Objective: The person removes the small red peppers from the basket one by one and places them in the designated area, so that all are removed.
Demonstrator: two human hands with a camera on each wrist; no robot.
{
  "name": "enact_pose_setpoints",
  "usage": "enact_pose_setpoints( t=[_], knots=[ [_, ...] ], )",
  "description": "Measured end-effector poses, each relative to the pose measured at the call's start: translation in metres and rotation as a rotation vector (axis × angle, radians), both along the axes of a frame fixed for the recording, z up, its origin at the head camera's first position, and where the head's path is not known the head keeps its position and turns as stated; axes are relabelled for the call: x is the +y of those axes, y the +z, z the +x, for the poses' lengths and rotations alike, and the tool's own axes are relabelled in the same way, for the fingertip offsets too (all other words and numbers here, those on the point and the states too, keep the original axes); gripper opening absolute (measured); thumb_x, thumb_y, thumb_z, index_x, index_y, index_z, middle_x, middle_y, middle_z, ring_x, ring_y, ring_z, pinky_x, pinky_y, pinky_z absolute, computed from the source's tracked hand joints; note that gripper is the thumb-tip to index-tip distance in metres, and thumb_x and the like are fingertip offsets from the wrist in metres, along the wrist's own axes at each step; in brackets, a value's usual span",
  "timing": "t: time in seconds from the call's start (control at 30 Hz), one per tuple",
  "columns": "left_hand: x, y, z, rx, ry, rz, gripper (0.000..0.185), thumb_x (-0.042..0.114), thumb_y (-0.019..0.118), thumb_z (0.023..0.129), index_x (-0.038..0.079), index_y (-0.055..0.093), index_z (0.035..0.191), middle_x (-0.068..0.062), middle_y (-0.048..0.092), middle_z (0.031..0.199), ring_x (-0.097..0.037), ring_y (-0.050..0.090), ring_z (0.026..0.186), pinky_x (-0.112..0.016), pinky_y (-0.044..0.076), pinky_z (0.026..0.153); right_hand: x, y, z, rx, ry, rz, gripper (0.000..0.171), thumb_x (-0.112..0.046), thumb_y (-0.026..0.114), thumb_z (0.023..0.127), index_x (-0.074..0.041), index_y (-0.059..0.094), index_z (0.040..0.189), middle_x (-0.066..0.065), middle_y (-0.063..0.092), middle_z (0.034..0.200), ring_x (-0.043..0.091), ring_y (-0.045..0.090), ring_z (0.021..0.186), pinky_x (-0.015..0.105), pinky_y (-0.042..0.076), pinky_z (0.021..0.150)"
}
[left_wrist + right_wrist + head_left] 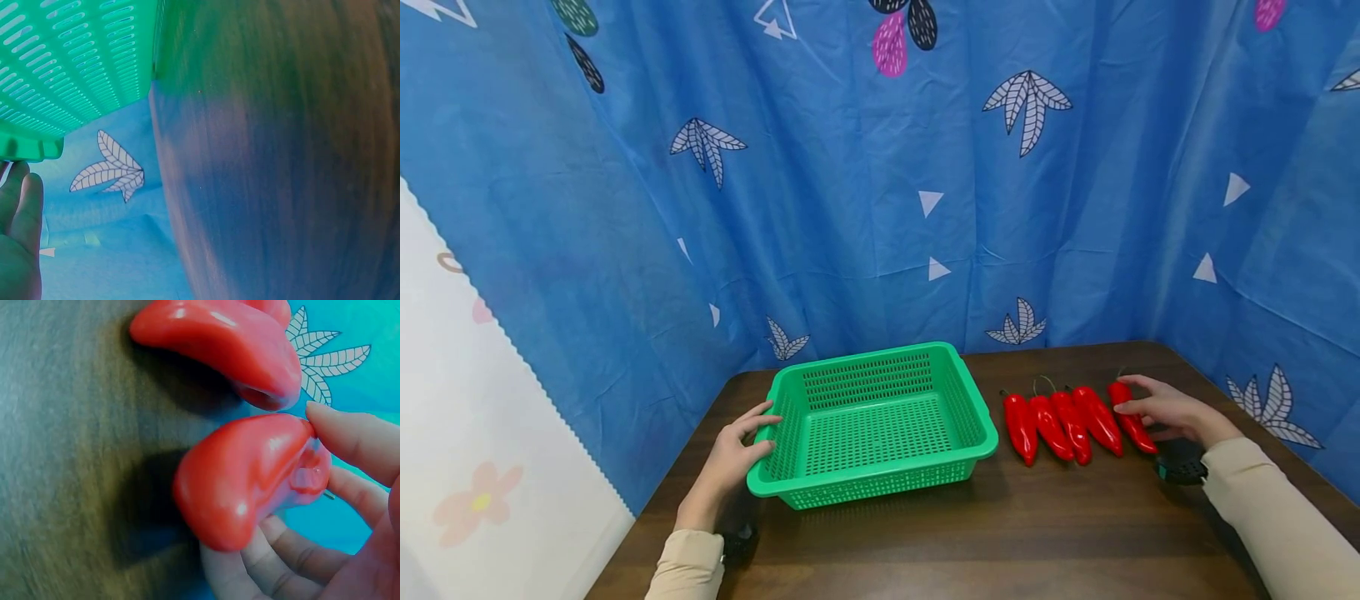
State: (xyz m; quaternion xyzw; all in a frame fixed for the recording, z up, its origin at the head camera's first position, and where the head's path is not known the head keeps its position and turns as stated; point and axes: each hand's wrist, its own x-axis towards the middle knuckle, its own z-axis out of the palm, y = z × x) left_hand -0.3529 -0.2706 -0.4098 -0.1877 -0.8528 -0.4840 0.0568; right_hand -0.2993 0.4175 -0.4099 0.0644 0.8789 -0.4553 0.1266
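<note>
A green slotted basket (865,354) stands empty on the brown table (962,533). My left hand (747,437) rests against its left front corner, fingers fairly straight; in the left wrist view those fingers (22,212) lie just under the basket's rim (31,147). Right of the basket, several red peppers (1060,425) lie side by side. My right hand (1138,404) holds the rightmost pepper (1144,435) at its stem end. The right wrist view shows that pepper (244,475) pinched between the thumb (356,437) and the curled fingers (281,550), with its neighbour (219,337) close beside it.
A blue patterned curtain (880,208) hangs close behind and around the table. The table's back edge runs just behind the basket and peppers. A white patterned cloth (475,417) hangs at the left.
</note>
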Motion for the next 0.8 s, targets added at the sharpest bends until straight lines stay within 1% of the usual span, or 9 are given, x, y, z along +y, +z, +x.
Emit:
enact_pose_setpoints(
  t=[0.17, 0.23, 0.4, 0.57, 0.63, 0.7, 0.77, 0.8],
  knots=[
    [0.0, 0.0, -0.002, -0.011, 0.005, -0.005, 0.042, -0.002, 0.06, 0.09, 0.001, 0.063, 0.132, -0.015, 0.037, 0.16, -0.042, 0.024, 0.151, -0.06, 0.034, 0.117, -0.001, -0.004, 0.001, -0.002, 0.009, 0.016, 0.089, -0.035, 0.062, 0.098, 0.005, 0.008, 0.156, 0.043, 0.021, 0.146, 0.053, 0.052, 0.119, 0.058, 0.056, 0.09],
    [0.0, -0.001, -0.003, -0.005, 0.004, -0.011, 0.042, -0.002, 0.06, 0.09, 0.001, 0.063, 0.131, -0.015, 0.037, 0.16, -0.042, 0.024, 0.151, -0.061, 0.033, 0.117, -0.001, -0.005, 0.001, -0.001, 0.01, 0.018, 0.089, -0.037, 0.063, 0.097, 0.005, 0.01, 0.156, 0.043, 0.02, 0.147, 0.054, 0.051, 0.121, 0.059, 0.055, 0.091],
    [-0.001, -0.004, -0.006, 0.014, 0.001, -0.019, 0.041, -0.001, 0.06, 0.09, 0.002, 0.064, 0.131, -0.015, 0.038, 0.16, -0.043, 0.026, 0.151, -0.063, 0.032, 0.117, -0.002, -0.005, 0.001, 0.006, 0.011, 0.019, 0.092, -0.04, 0.064, 0.095, 0.006, 0.011, 0.155, 0.044, 0.021, 0.147, 0.052, 0.052, 0.119, 0.061, 0.054, 0.092],
    [-0.006, -0.007, -0.007, 0.005, -0.008, -0.014, 0.041, 0.001, 0.061, 0.091, 0.003, 0.063, 0.132, -0.014, 0.036, 0.161, -0.042, 0.024, 0.152, -0.062, 0.03, 0.118, -0.005, -0.004, 0.001, 0.003, 0.011, 0.036, 0.089, -0.04, 0.061, 0.097, 0.007, 0.011, 0.154, 0.045, 0.02, 0.146, 0.055, 0.05, 0.119, 0.061, 0.054, 0.092],
    [-0.009, -0.007, -0.006, -0.004, -0.009, -0.018, 0.041, 0.002, 0.061, 0.092, 0.003, 0.063, 0.133, -0.014, 0.035, 0.161, -0.042, 0.023, 0.152, -0.062, 0.03, 0.118, -0.008, -0.001, 0.001, 0.007, 0.009, 0.053, 0.087, -0.039, 0.059, 0.099, 0.007, 0.011, 0.154, 0.045, 0.019, 0.146, 0.058, 0.048, 0.119, 0.06, 0.055, 0.091],
    [-0.011, -0.007, -0.005, -0.008, -0.011, -0.039, 0.041, 0.004, 0.061, 0.093, 0.004, 0.062, 0.135, -0.014, 0.034, 0.162, -0.042, 0.023, 0.152, -0.062, 0.033, 0.117, -0.012, 0.004, 0.001, 0.016, 0.009, 0.08, 0.084, -0.039, 0.056, 0.1, 0.008, 0.012, 0.154, 0.046, 0.017, 0.146, 0.062, 0.045, 0.121, 0.06, 0.055, 0.09],
    [-0.014, -0.005, -0.003, -0.01, -0.018, -0.07, 0.042, 0.005, 0.062, 0.094, 0.004, 0.061, 0.136, -0.014, 0.033, 0.162, -0.043, 0.023, 0.152, -0.061, 0.035, 0.116, -0.018, 0.012, 0.0, 0.043, 0.013, 0.117, 0.082, -0.04, 0.054, 0.102, 0.009, 0.013, 0.153, 0.047, 0.017, 0.147, 0.064, 0.041, 0.124, 0.061, 0.054, 0.09],
    [-0.016, -0.004, -0.002, 0.001, -0.024, -0.101, 0.042, 0.007, 0.063, 0.094, 0.004, 0.061, 0.136, -0.015, 0.034, 0.162, -0.043, 0.024, 0.151, -0.061, 0.036, 0.114, -0.022, 0.016, -0.001, 0.062, 0.016, 0.138, 0.082, -0.041, 0.053, 0.102, 0.01, 0.014, 0.153, 0.046, 0.018, 0.148, 0.064, 0.039, 0.126, 0.062, 0.054, 0.091]
  ],
)
